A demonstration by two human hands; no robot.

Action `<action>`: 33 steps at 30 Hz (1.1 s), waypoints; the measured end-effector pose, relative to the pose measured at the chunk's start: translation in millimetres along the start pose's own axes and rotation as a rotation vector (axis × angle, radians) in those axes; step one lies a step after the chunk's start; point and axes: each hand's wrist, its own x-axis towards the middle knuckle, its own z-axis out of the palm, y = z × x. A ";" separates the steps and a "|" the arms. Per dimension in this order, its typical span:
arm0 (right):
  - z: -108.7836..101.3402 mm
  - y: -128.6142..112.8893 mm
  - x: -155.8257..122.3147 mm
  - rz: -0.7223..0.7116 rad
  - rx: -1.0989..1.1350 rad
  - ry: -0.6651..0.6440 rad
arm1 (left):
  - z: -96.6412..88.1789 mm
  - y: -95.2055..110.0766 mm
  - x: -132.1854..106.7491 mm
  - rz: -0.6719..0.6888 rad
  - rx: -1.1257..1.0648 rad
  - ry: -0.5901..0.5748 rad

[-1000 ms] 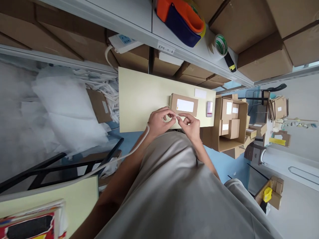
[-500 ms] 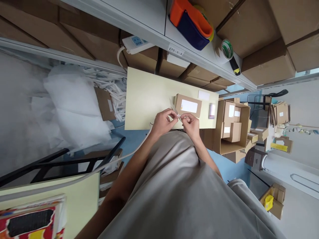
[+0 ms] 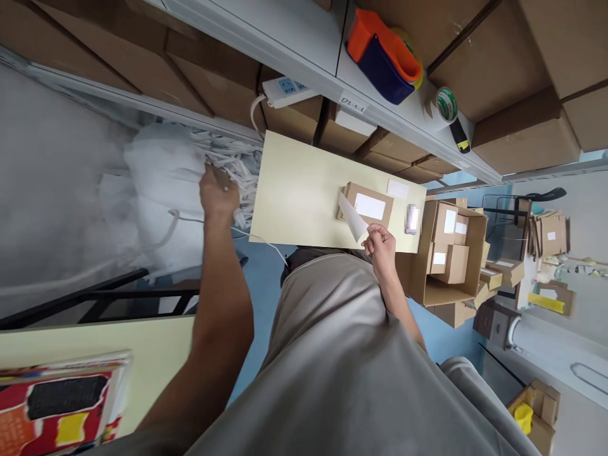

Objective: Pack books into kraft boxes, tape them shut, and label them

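The right grip (image 3: 382, 246) is narrow, fingertips pinched on one end of a white sheet (image 3: 352, 219), which curls up and leftward from it. The left grip (image 3: 219, 199) is far to the left, beyond the bench (image 3: 297, 183), its fingers and thumb curved about a piece of brown cardboard (image 3: 219, 177); blur hides whether they have closed firmly on it.

Just beyond the right grip, a brown carton (image 3: 352, 191) lies flat on the bench, bearing a white label (image 3: 370, 206). The sheet passes in front of its left end; whether they touch cannot be told. Farther from the same grip, to the right, are a white slip (image 3: 397, 188) and a small pack (image 3: 411, 219), its face blurred.

Well right of the right grip, past the bench's end, an open box (image 3: 446, 295) holds smaller cartons (image 3: 458, 263). Around the left grip are translucent white bags (image 3: 161, 190) and a heap of white strips (image 3: 244, 171).

The step in hand appears to be controlling the sheet one-handed while the left grip deals with the cardboard. The next move seems to call for a light pinch, keeping the sheet from creasing, and a clear path for the left grip around the bench's edge.
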 end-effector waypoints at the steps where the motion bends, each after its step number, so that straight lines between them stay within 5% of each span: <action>1: -0.9 0.6 -0.9 0.005 0.003 -0.013 | -2.9 2.2 3.7 0.003 0.050 -0.002; 4: -3.6 2.3 -3.2 0.008 0.024 -0.028 | 6.3 14.5 8.8 -0.019 0.187 0.003; 8: -9.8 4.8 -2.5 -0.009 0.054 -0.004 | 54.3 39.9 -10.4 0.040 0.074 -0.077; 13: -21.4 6.3 0.3 -0.149 -0.023 0.141 | 131.2 82.1 -93.3 0.020 -0.326 -0.262; 16: -29.5 10.1 1.5 -0.329 -0.197 0.204 | 157.2 107.6 -147.6 -0.075 -0.559 -0.490; 18: -34.7 16.2 4.2 -0.472 -0.373 0.186 | 165.4 121.6 -172.5 -0.122 -0.705 -0.514; 25: -48.4 48.6 27.4 -0.859 -0.829 -0.007 | 191.5 134.6 -192.4 -0.233 -1.011 -0.340; 33: -64.2 72.3 58.4 -0.814 -0.939 -0.213 | 237.9 115.5 -189.4 -0.272 -0.979 -0.036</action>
